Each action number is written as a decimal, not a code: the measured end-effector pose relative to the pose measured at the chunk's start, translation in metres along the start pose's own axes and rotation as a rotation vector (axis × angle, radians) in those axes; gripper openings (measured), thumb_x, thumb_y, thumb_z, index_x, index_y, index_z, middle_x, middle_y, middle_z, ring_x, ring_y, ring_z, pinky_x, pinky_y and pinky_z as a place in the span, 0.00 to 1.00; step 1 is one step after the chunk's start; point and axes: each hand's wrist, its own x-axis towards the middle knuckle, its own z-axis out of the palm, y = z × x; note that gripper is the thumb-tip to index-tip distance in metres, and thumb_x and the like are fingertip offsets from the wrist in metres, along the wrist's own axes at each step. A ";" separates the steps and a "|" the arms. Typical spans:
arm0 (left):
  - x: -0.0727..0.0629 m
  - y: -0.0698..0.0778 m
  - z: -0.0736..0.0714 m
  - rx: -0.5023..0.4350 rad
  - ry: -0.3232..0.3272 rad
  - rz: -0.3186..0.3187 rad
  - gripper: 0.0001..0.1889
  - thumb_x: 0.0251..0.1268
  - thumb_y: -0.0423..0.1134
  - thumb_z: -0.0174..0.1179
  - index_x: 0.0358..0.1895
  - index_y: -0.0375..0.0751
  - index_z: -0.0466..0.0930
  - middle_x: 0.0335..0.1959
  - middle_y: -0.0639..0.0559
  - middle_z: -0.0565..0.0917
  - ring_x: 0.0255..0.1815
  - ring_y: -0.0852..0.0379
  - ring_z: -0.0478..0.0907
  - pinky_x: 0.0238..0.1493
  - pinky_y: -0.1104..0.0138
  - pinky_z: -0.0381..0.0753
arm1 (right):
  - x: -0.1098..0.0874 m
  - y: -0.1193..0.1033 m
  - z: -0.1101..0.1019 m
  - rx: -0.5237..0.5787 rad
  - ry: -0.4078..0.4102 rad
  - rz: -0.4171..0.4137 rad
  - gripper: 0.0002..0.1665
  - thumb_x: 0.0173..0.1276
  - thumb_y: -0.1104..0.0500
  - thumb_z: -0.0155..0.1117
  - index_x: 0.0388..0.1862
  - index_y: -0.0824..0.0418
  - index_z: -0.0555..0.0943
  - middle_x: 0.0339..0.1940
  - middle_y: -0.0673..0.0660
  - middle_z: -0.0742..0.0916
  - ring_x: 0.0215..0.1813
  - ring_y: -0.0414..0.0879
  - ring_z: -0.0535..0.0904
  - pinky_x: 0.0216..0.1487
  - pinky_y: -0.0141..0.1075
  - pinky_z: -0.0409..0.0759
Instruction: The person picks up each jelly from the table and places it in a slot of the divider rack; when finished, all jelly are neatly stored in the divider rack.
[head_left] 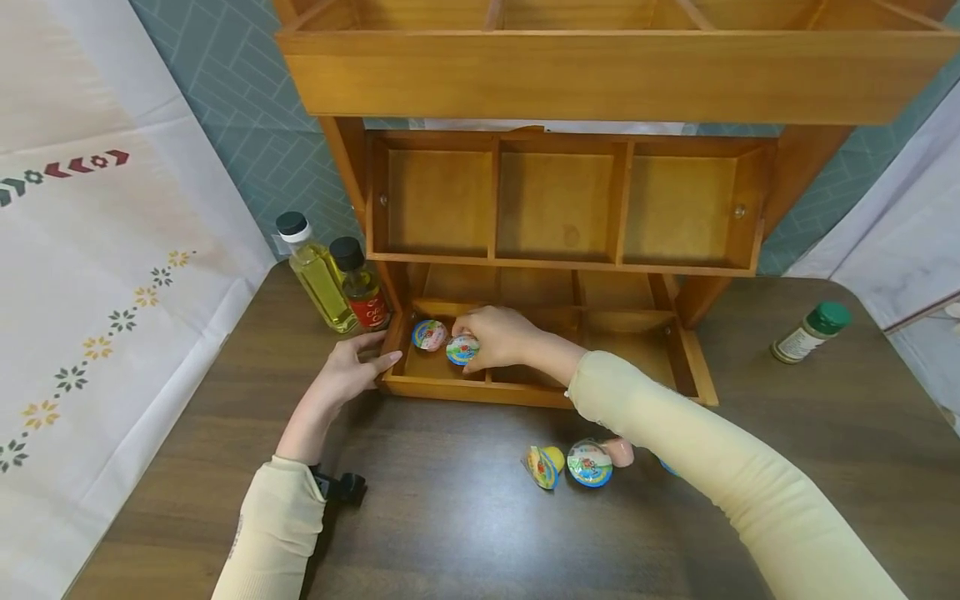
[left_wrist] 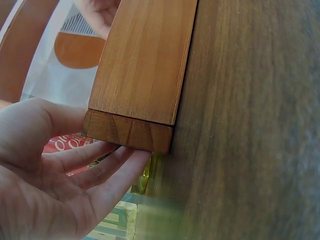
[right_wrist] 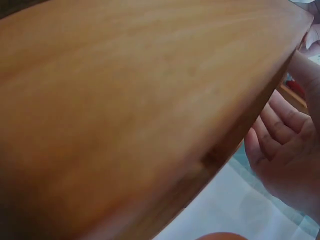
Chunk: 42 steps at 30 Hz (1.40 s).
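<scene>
My right hand (head_left: 498,337) reaches into the left compartment of the lowest wooden tray (head_left: 442,387) and pinches a small jelly cup (head_left: 462,349) with a blue printed lid. Beside it in the same compartment lies another jelly cup (head_left: 430,335) with a pinkish lid. My left hand (head_left: 347,371) grips the tray's front left corner, thumb on one side and fingers on the other, as the left wrist view shows at the tray corner (left_wrist: 130,131). In the right wrist view, the tray's wood hides the held cup and part of the right hand (right_wrist: 290,145).
On the table in front lie a yellow jelly cup (head_left: 544,465), a blue-lidded one (head_left: 589,463) and a pink one (head_left: 618,452); another is mostly under the right sleeve. Two bottles (head_left: 318,275) stand left of the rack (head_left: 558,200). A green-capped jar (head_left: 812,332) is at right.
</scene>
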 end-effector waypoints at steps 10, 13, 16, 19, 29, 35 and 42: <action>-0.001 0.002 0.000 0.005 -0.009 -0.005 0.32 0.67 0.46 0.56 0.71 0.39 0.58 0.66 0.39 0.66 0.54 0.48 0.73 0.43 0.61 0.79 | 0.003 -0.006 0.008 -0.046 -0.011 0.020 0.30 0.52 0.47 0.72 0.55 0.52 0.78 0.37 0.47 0.82 0.36 0.41 0.73 0.38 0.35 0.74; -0.001 0.003 0.000 0.002 -0.012 -0.003 0.32 0.67 0.45 0.56 0.71 0.39 0.58 0.66 0.38 0.66 0.55 0.47 0.72 0.44 0.60 0.78 | 0.002 -0.006 0.008 -0.046 -0.013 0.015 0.34 0.52 0.47 0.73 0.58 0.54 0.76 0.43 0.48 0.83 0.42 0.42 0.76 0.43 0.36 0.76; -0.001 0.003 0.000 0.002 -0.012 -0.007 0.32 0.67 0.45 0.56 0.71 0.39 0.58 0.66 0.38 0.66 0.56 0.47 0.72 0.45 0.60 0.78 | -0.001 -0.004 0.005 -0.012 -0.017 -0.008 0.39 0.53 0.47 0.73 0.62 0.58 0.73 0.51 0.52 0.82 0.51 0.46 0.77 0.51 0.39 0.75; 0.000 0.003 0.001 -0.001 -0.015 -0.012 0.32 0.67 0.45 0.56 0.71 0.39 0.58 0.66 0.38 0.66 0.57 0.46 0.72 0.45 0.60 0.78 | -0.006 -0.002 0.002 0.036 -0.017 -0.023 0.41 0.54 0.49 0.73 0.64 0.62 0.70 0.58 0.56 0.80 0.59 0.51 0.73 0.59 0.41 0.71; 0.001 0.002 0.000 0.021 -0.008 0.008 0.32 0.67 0.46 0.56 0.71 0.39 0.58 0.68 0.40 0.64 0.56 0.47 0.72 0.43 0.62 0.78 | -0.031 0.001 -0.011 0.100 0.007 -0.100 0.33 0.60 0.55 0.68 0.64 0.61 0.71 0.61 0.57 0.77 0.62 0.50 0.71 0.63 0.41 0.67; 0.001 0.002 0.000 0.022 -0.004 0.025 0.31 0.67 0.45 0.56 0.70 0.38 0.59 0.67 0.40 0.65 0.51 0.49 0.73 0.39 0.65 0.78 | -0.057 0.000 -0.014 0.066 0.077 -0.154 0.31 0.61 0.55 0.67 0.63 0.58 0.73 0.60 0.54 0.78 0.62 0.49 0.71 0.62 0.42 0.69; 0.000 0.000 0.000 0.015 0.006 0.045 0.31 0.67 0.44 0.56 0.69 0.36 0.59 0.64 0.36 0.68 0.46 0.52 0.74 0.35 0.67 0.77 | -0.092 -0.003 -0.009 0.082 0.131 -0.217 0.28 0.61 0.56 0.67 0.61 0.58 0.74 0.57 0.53 0.79 0.61 0.47 0.72 0.62 0.42 0.68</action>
